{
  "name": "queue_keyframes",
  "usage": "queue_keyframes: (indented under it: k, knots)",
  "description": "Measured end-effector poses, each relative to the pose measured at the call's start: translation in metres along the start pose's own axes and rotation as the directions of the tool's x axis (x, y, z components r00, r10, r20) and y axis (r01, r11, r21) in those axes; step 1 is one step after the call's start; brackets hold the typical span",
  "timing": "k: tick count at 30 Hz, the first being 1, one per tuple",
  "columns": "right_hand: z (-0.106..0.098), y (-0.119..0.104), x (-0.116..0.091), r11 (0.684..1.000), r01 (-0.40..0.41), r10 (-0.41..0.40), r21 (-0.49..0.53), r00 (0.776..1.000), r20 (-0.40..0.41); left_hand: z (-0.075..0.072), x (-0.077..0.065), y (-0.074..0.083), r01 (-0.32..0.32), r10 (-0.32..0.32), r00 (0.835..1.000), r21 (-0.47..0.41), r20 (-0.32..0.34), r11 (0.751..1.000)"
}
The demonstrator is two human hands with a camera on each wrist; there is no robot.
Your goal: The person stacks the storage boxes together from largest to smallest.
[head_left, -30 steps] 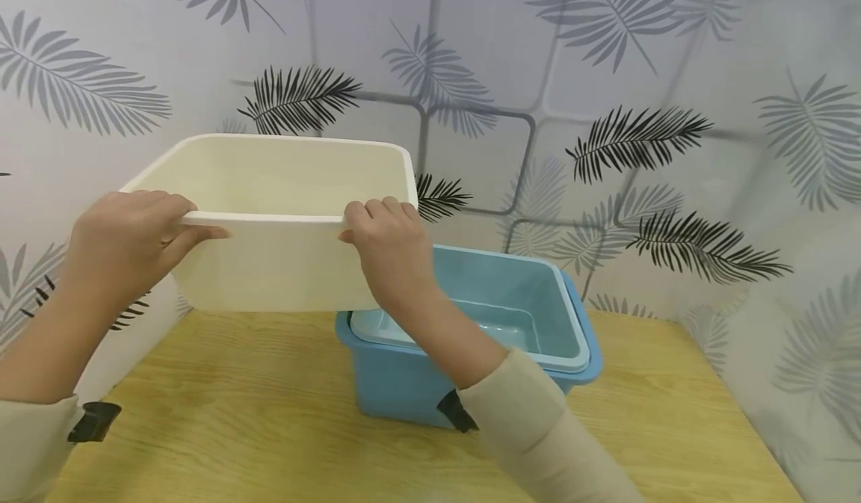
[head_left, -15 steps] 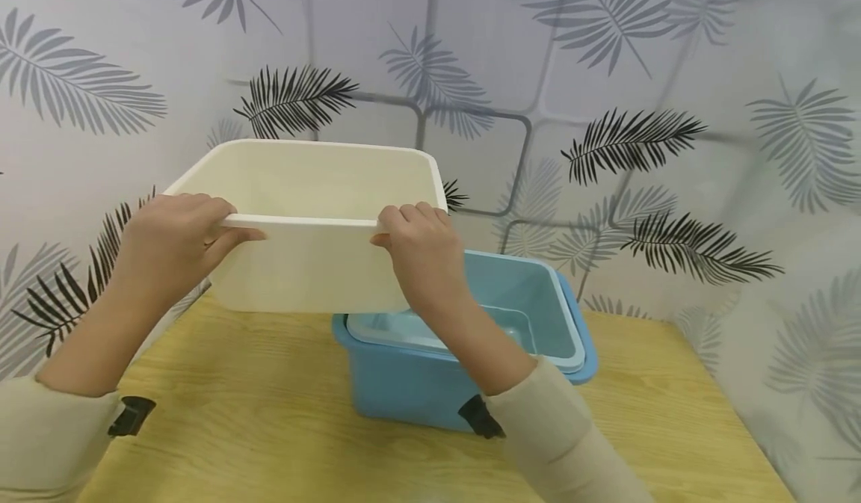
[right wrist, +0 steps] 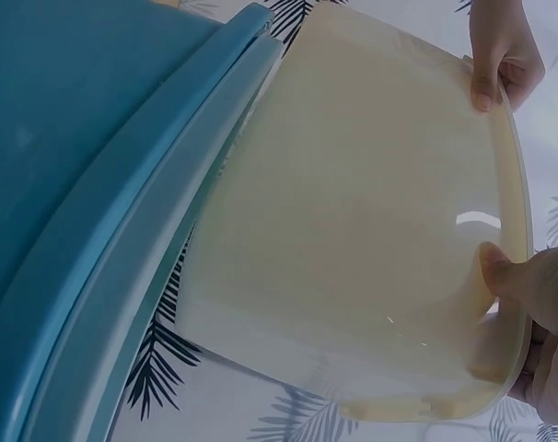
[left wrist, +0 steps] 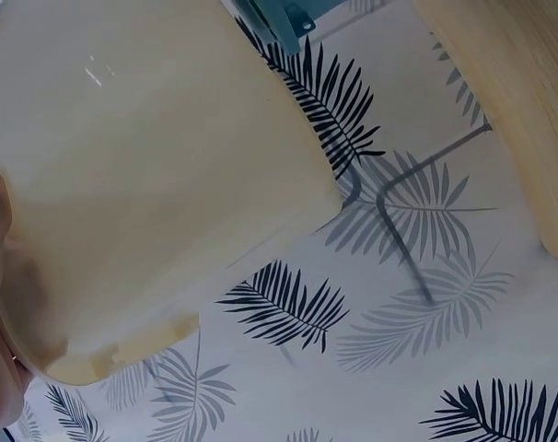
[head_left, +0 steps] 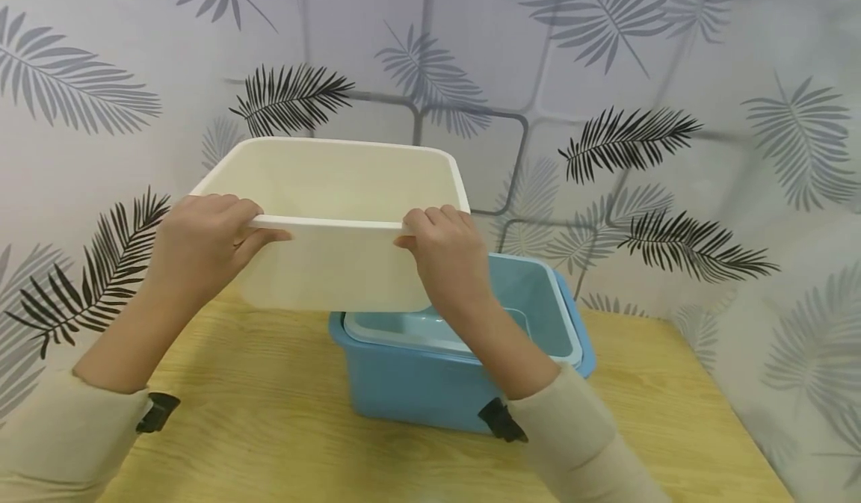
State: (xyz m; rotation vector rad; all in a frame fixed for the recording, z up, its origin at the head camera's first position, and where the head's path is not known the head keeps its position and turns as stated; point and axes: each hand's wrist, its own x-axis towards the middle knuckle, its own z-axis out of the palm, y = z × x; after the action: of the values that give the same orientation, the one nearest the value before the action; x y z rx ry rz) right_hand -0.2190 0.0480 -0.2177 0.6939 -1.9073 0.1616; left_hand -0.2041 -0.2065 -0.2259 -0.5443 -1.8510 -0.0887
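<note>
Both hands hold up a cream-white plastic bin point(head_left: 336, 264) by its near rim. The left hand point(head_left: 205, 238) grips the rim near its left end, thumb below and fingers over the top. Toward the other end, the right hand point(head_left: 447, 256) pinches the same rim, its thumb point(right wrist: 500, 272) pressed on the outer wall. Behind and below the right forearm, a light blue bin point(head_left: 568, 338) sits nested in a larger blue bin point(head_left: 417, 383) on the table. The cream bin hangs above the left part of these two and hides some of their rims.
A wooden table point(head_left: 269, 421) carries the nested bins. The wall point(head_left: 471, 77) with leaf-patterned covering stands close behind it and along the right side. Black wrist devices point(head_left: 158, 412) sit at both cream sleeves point(head_left: 74, 428).
Both hands have carried the cream bin to the right, so it now covers more of the light blue bin. The grip on its rim looks the same, and the nested bins stay put.
</note>
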Motion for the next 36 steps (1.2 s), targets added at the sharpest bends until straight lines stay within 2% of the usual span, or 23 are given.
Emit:
queue_keyframes:
  k: [9,15,23,36]
  knots:
    - [-0.001,0.016,-0.007,1.0,-0.009,0.008,-0.009,0.999,-0.032,0.01,0.007,0.014,0.015,-0.015,1.0,-0.029,0.003,0.999]
    - [-0.003,0.026,-0.012,0.999,-0.029,0.03,0.036,0.999,-0.013,0.019,0.011,0.023,0.028,-0.028,1.0,-0.034,0.001,0.999]
    - [-0.01,0.037,-0.017,0.998,-0.054,0.053,0.035,0.999,0.007,0.025,0.019,0.033,0.012,-0.012,1.0,-0.041,0.01,0.999]
    - [-0.022,0.049,-0.022,0.994,-0.093,0.09,0.058,0.995,0.039,0.033,0.025,0.047,0.013,-0.012,1.0,-0.052,0.013,0.999]
